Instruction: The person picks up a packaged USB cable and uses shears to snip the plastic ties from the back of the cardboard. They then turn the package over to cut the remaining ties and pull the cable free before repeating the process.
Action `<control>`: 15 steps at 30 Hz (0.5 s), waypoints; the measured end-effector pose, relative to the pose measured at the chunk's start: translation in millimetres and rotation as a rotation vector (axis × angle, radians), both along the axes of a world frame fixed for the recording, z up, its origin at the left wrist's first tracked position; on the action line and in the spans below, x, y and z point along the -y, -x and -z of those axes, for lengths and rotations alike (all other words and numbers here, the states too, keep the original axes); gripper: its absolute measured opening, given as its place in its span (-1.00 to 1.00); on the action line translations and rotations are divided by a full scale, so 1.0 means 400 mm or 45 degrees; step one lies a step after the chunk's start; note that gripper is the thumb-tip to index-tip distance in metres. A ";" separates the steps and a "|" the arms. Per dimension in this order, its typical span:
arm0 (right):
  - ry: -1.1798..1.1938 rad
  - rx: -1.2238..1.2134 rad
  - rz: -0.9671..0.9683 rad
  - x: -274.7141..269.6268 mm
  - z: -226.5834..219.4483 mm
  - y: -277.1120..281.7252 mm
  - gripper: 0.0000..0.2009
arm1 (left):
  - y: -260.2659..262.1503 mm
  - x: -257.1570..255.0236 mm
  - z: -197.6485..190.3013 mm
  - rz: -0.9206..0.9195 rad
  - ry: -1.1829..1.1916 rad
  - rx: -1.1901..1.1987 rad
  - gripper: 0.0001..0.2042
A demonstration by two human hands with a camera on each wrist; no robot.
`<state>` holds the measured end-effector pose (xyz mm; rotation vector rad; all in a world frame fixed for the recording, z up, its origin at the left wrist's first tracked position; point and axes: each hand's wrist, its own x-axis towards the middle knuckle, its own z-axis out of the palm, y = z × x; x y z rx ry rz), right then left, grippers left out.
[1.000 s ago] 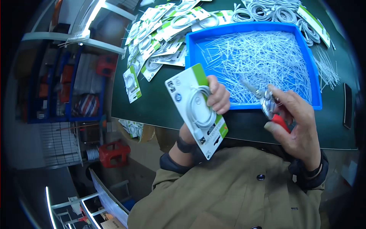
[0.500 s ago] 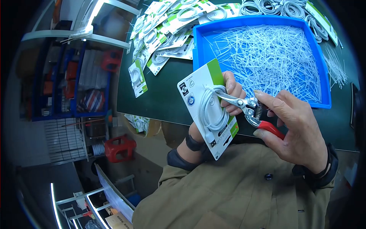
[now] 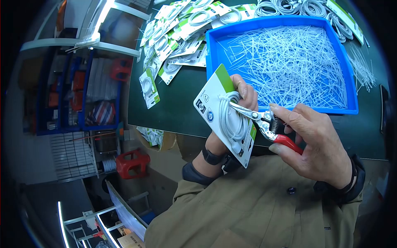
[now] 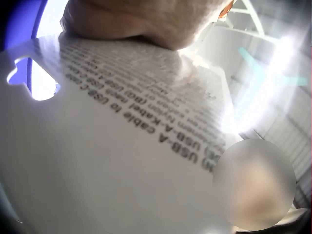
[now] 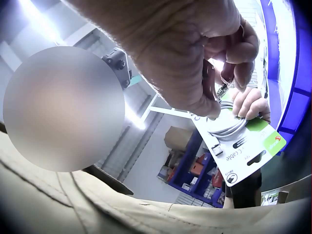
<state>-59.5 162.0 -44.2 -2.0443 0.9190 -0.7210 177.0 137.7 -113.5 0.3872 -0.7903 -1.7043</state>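
My left hand (image 3: 245,93) grips the green-edged side of a white cable card (image 3: 209,97), fingers folded over its front. A coiled white USB cable (image 3: 232,122) is fixed to that card; the printed back of the card (image 4: 112,146) fills the left wrist view. My right hand (image 3: 318,140) holds pruning shears (image 3: 271,134) with red handles and a spring, thumb on one handle. Their metal blades reach to the upper part of the coil, beside the left fingers. In the right wrist view the right hand (image 5: 180,53) hides much of the shears.
A blue tray (image 3: 351,93) full of loose white cable ties stands on the green table. Carded cables (image 3: 169,45) are piled at the back left, and bare coiled cables (image 3: 289,7) lie behind the tray. More ties (image 3: 362,68) lie to its right, near a dark phone-like slab (image 3: 384,109).
The shears came from over the tray's front edge, apart from the card, to the coil. The card shifted right and has tilted slightly since. Both hands kept their holds.
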 end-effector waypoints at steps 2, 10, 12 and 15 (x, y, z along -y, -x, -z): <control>0.015 0.012 0.010 -0.003 0.002 0.000 -0.27 | 0.002 -0.001 -0.006 0.000 0.023 0.063 -0.73; -0.015 0.077 0.002 0.004 -0.002 0.015 -0.29 | 0.008 0.006 -0.008 0.121 0.046 0.064 -0.66; 0.013 0.051 0.026 -0.001 -0.004 0.016 -0.30 | 0.016 0.005 -0.003 0.112 0.060 0.071 -0.64; 0.065 0.004 0.015 -0.001 -0.003 0.022 -0.30 | 0.015 0.008 -0.003 0.180 0.048 0.051 -0.63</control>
